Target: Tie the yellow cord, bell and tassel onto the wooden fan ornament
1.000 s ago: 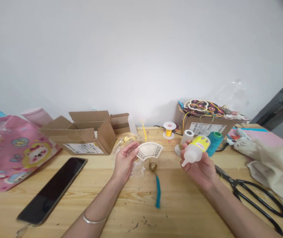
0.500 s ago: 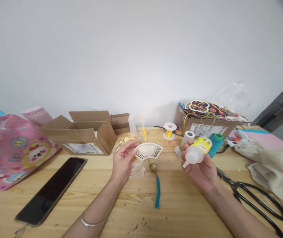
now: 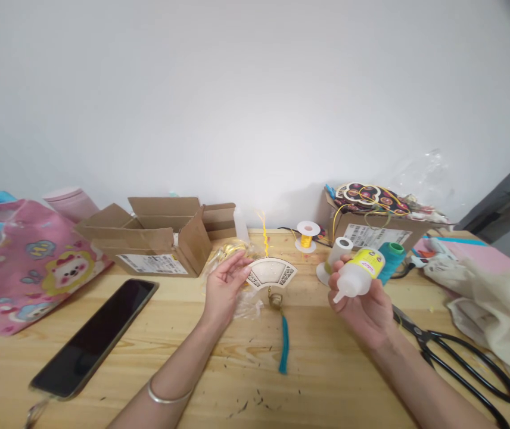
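My left hand pinches the left end of a pale wooden fan-shaped pendant with cut-out lattice corners. A yellow cord rises from its top; below it hang a brass-coloured bell and a teal tassel. In my right hand is a clear squeeze bottle with a yellow label, tilted so its nozzle points down and left. My fingers wrap around the bottle. The nozzle stays apart from the pendant.
Beyond my hands stand a spool of yellow cord, a white spool and a teal thread cone. Black-handled scissors lie at the right, a phone at the left. Cardboard boxes and a pink bag line the back.
The pendant has shifted slightly to the right in the picture, with my left hand still pinching it. My right hand keeps hold of the bottle, nearly in place.
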The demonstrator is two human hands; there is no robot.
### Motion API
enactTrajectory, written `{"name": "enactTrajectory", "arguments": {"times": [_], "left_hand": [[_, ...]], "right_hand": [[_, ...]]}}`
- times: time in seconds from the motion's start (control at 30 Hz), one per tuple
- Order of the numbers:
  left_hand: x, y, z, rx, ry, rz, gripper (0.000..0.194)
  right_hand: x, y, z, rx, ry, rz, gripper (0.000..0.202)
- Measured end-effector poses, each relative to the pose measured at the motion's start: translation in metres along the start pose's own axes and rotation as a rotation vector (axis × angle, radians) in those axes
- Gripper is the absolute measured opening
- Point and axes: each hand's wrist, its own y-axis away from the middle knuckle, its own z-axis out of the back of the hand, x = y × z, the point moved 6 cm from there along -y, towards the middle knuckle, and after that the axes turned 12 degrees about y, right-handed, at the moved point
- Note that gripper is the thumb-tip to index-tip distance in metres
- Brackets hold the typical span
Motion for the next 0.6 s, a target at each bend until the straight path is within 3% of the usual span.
{"name": "enactTrajectory", "arguments": {"times": [0.6], "left_hand": [[0.013, 0.0, 0.003, 0.002, 0.013, 0.12, 0.045]], "right_hand": [[-0.001, 0.0, 0.002, -0.028, 0.03, 0.007, 0.049]]}}
